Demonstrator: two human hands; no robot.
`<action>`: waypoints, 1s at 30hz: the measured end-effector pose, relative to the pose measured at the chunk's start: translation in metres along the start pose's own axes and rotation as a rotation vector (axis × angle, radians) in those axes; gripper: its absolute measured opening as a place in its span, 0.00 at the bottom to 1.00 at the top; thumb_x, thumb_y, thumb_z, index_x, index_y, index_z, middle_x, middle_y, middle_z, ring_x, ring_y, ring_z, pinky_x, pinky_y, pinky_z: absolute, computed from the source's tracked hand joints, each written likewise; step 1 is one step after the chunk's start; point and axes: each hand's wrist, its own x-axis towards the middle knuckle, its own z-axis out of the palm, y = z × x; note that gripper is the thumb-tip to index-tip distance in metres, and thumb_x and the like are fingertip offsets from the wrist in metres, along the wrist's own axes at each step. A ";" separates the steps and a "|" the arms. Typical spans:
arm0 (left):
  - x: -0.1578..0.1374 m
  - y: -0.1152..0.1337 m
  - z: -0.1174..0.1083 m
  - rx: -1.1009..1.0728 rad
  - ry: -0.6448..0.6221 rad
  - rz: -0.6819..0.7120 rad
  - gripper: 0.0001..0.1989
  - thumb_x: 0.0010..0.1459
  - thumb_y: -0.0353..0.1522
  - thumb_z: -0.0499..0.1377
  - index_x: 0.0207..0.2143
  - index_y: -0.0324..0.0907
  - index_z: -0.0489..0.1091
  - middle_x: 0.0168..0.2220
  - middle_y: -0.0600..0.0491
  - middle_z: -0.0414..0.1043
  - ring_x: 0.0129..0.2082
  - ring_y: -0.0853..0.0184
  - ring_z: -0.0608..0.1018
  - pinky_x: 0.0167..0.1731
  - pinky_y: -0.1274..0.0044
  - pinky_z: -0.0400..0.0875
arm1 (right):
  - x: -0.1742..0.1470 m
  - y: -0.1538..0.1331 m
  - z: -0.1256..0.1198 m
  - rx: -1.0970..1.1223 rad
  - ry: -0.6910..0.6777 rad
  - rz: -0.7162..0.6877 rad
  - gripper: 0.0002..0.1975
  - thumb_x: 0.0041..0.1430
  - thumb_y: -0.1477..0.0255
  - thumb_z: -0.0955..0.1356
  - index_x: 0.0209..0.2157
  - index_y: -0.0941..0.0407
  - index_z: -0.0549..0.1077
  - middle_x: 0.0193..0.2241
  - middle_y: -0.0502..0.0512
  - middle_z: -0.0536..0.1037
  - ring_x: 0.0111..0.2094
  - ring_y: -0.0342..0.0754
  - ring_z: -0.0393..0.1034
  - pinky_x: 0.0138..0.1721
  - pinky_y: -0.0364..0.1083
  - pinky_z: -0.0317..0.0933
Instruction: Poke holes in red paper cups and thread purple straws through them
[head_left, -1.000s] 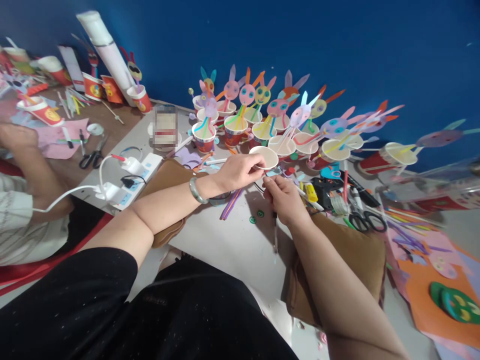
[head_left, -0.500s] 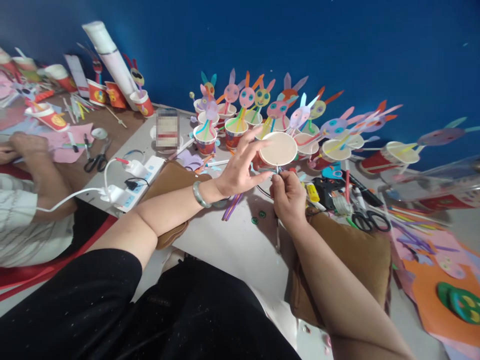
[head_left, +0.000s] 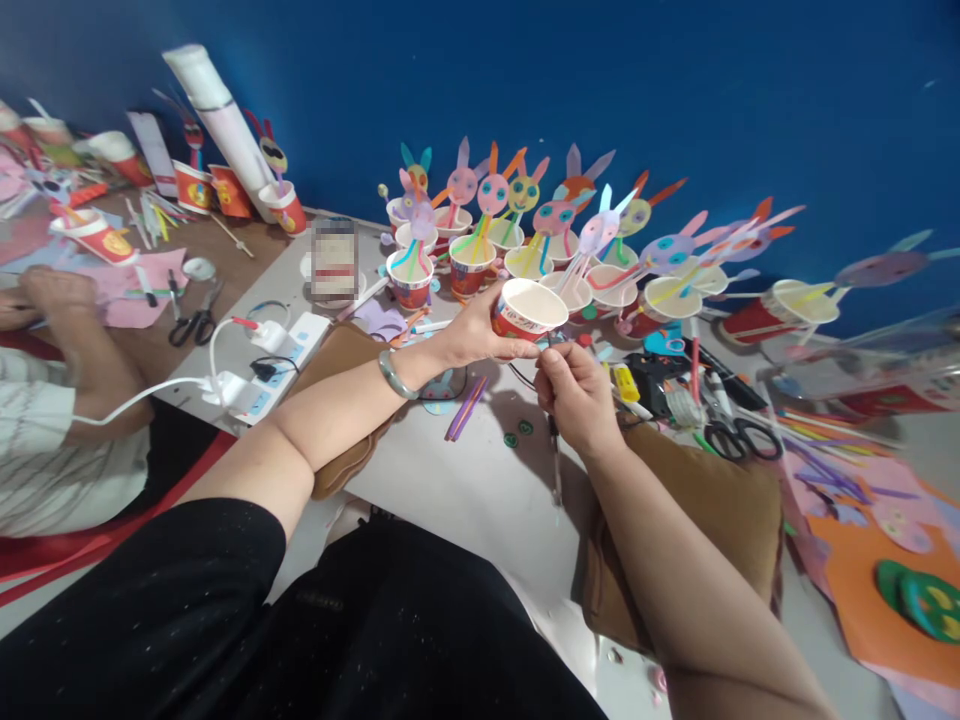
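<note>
My left hand (head_left: 480, 328) is wrapped around a red-and-white paper cup (head_left: 531, 306), its pale inside facing up. At the cup's near side, my right hand (head_left: 574, 385) is closed in a pinch, with a thin dark tip showing above its fingers; I cannot make out what it is. Below that hand a slim dark rod (head_left: 556, 465) shows; whether it joins the pinched thing I cannot tell. Two small green curls (head_left: 517, 434) and purple straws (head_left: 466, 408) lie on the grey table (head_left: 450, 480) nearby.
Several cups with paper rabbit figures (head_left: 493, 194) stand along the blue wall. Scissors (head_left: 742, 440) and a yellow piece (head_left: 625, 384) lie right, near a brown cushion (head_left: 697, 500). A power strip (head_left: 289, 365) sits left, beyond which another person's hands (head_left: 56, 298) rest.
The left hand, earlier with fingers spread beside the cup, has closed around it. The cup has shifted left and slightly down, showing more of its red side. My right hand has barely moved.
</note>
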 end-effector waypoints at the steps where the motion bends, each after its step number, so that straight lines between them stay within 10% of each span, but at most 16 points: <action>1: 0.000 -0.001 0.000 0.016 0.016 -0.001 0.37 0.49 0.38 0.77 0.56 0.37 0.65 0.54 0.40 0.78 0.54 0.57 0.82 0.54 0.68 0.78 | 0.000 0.000 -0.001 -0.080 0.029 -0.036 0.27 0.59 0.41 0.70 0.29 0.50 0.65 0.15 0.43 0.64 0.17 0.41 0.53 0.20 0.44 0.48; 6: 0.001 -0.006 0.003 0.056 0.047 0.008 0.37 0.46 0.32 0.77 0.55 0.37 0.65 0.55 0.41 0.78 0.55 0.57 0.81 0.56 0.68 0.77 | 0.001 -0.003 -0.002 -0.334 0.140 -0.143 0.23 0.62 0.46 0.70 0.28 0.51 0.67 0.17 0.46 0.66 0.20 0.43 0.57 0.23 0.46 0.50; 13: -0.001 0.002 0.004 0.039 0.096 -0.033 0.34 0.45 0.30 0.77 0.51 0.39 0.65 0.51 0.43 0.78 0.52 0.58 0.81 0.53 0.69 0.77 | 0.005 -0.008 -0.008 0.112 -0.103 0.268 0.27 0.54 0.42 0.72 0.30 0.50 0.65 0.14 0.40 0.59 0.14 0.39 0.41 0.16 0.43 0.37; 21: 0.000 -0.003 0.003 -0.036 0.104 -0.021 0.39 0.39 0.38 0.80 0.50 0.39 0.65 0.49 0.43 0.77 0.52 0.54 0.80 0.56 0.64 0.75 | 0.005 0.003 -0.014 -0.747 0.197 -0.308 0.19 0.68 0.53 0.64 0.32 0.53 0.70 0.20 0.49 0.69 0.22 0.45 0.60 0.28 0.46 0.52; 30: 0.000 -0.002 0.003 -0.094 0.097 -0.046 0.43 0.36 0.45 0.80 0.51 0.40 0.66 0.52 0.42 0.77 0.54 0.50 0.80 0.59 0.59 0.73 | 0.003 0.004 -0.016 -1.116 0.246 -0.372 0.22 0.72 0.53 0.59 0.33 0.55 0.71 0.25 0.58 0.75 0.23 0.47 0.63 0.27 0.47 0.42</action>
